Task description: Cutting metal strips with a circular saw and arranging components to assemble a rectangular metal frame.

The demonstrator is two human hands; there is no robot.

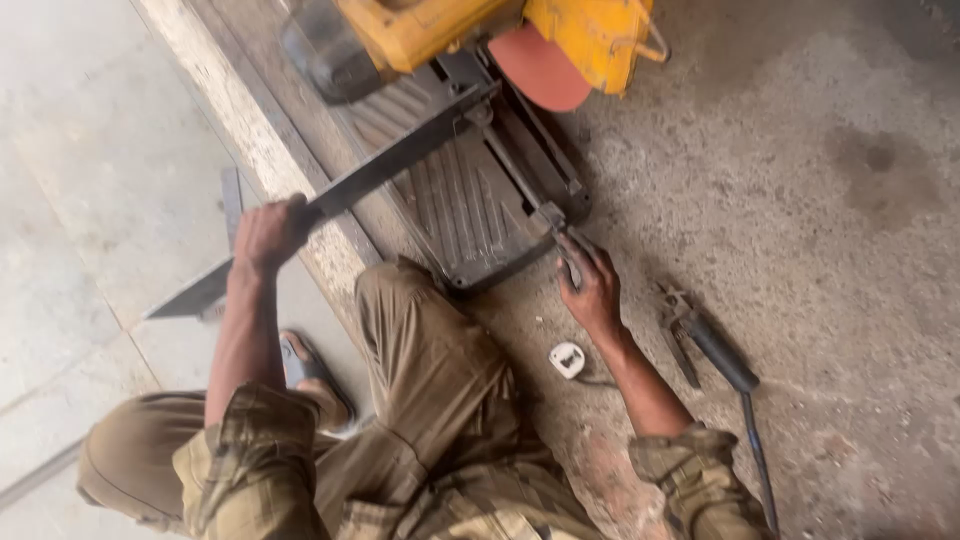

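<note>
Fingers, left hand (268, 232): wrapped tight round a long dark steel bar (330, 200), gripping it near its middle.
Fingers, right hand (592, 288): curled closed on the crank handle (572, 262) at the near end of the vise screw (515, 170); the fingertips themselves are hidden.
Steel bar: lies slantwise across the saw base (470, 200), 1 end against the vise under the saw head, the other end jutting out past the left hand over the pale floor slab (70, 180).
Chop saw: yellow housing (440, 30) raised above the base; reddish cutting disc (545, 72) shows below the yellow guard, apart from the bar.
Posture: person crouches at the base, 1 knee (400, 300) just beside its near edge, a sandalled foot (315, 380) behind the left arm.
Nearby: a white plug (567, 360) lies on the concrete floor (800, 200) near the right wrist; an electrode holder with dark cable (705, 340) lies just right of the forearm.
Risk 1: judged, the bar could twist or lift if the vise grips it loosely, since its free end overhangs far.
Risk 2: judged, the knee and right hand sit close to the base and the disc's path.
Risk 3: judged, the cable and plug could snag a moving arm.
Edges: a raised kerb (260, 140) runs along the left of the base under the bar.
Open room: wide bare concrete to the right; open slab to the left for the bar's free end.
</note>
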